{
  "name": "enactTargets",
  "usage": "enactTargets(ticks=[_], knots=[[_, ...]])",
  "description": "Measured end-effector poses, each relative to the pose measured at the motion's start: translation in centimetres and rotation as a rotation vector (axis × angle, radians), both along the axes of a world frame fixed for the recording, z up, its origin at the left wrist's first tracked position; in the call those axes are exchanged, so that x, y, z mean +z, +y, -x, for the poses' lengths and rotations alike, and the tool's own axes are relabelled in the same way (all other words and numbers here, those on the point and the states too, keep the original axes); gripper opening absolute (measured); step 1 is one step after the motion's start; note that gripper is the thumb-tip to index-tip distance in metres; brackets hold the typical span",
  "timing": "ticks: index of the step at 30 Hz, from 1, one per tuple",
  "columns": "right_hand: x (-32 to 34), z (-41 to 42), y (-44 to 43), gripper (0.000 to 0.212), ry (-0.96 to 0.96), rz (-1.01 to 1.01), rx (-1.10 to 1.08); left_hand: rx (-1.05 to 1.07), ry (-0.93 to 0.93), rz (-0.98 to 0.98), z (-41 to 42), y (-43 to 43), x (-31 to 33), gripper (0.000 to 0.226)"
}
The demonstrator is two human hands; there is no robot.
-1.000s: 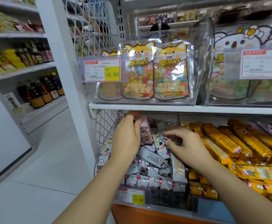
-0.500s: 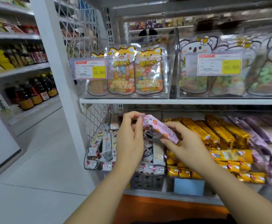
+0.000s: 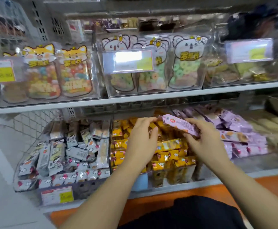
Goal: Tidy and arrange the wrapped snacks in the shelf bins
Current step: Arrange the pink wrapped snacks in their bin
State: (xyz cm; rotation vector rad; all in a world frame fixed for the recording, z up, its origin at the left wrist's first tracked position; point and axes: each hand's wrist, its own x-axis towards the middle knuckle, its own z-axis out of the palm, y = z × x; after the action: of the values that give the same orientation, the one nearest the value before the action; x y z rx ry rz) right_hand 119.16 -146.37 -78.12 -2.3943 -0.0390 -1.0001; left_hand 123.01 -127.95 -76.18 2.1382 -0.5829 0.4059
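Observation:
A pink wrapped snack bar [image 3: 178, 125] is held up over the bin of yellow snacks [image 3: 169, 146]. My right hand [image 3: 204, 141] grips its right half from below. My left hand [image 3: 141, 141] pinches its left end with thumb and fingertips. The bin of pink snacks [image 3: 237, 131] lies just to the right of my hands. On the left, a wire bin holds grey and white snack bars [image 3: 65, 156] in a loose heap.
A white shelf board [image 3: 135, 100] runs close above the bins. Clear boxes on it hold bags of coloured sweets [image 3: 59, 73] and ring sweets [image 3: 183, 66]. Price tags [image 3: 57, 195] hang on the bin fronts. An orange base [image 3: 151, 207] runs below.
Both hands have carried the pink bar to the right, from above the grey-snack bin to above the yellow bin. My view has swung right as well.

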Motion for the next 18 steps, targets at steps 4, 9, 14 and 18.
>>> enactTargets(ticks=[4,9,14,18], knots=[[-0.6,0.6,-4.1,0.04,-0.024,-0.004,-0.148,-0.057,-0.062,-0.168,-0.4,-3.1,-0.7,0.03],[-0.5,0.5,-7.5,0.042,-0.138,-0.107,-0.311,-0.077,-0.144,-0.415,-0.5,-5.8,-0.7,0.036],[-0.3,0.4,-9.5,0.039,-0.239,-0.287,-0.459,-0.111,-0.138,-0.547,-0.9,-8.1,-0.6,0.038],[-0.4,0.3,-11.4,0.028,-0.238,-0.575,-0.64,-0.111,-0.109,-0.608,-1.1,-9.2,-0.9,0.038]])
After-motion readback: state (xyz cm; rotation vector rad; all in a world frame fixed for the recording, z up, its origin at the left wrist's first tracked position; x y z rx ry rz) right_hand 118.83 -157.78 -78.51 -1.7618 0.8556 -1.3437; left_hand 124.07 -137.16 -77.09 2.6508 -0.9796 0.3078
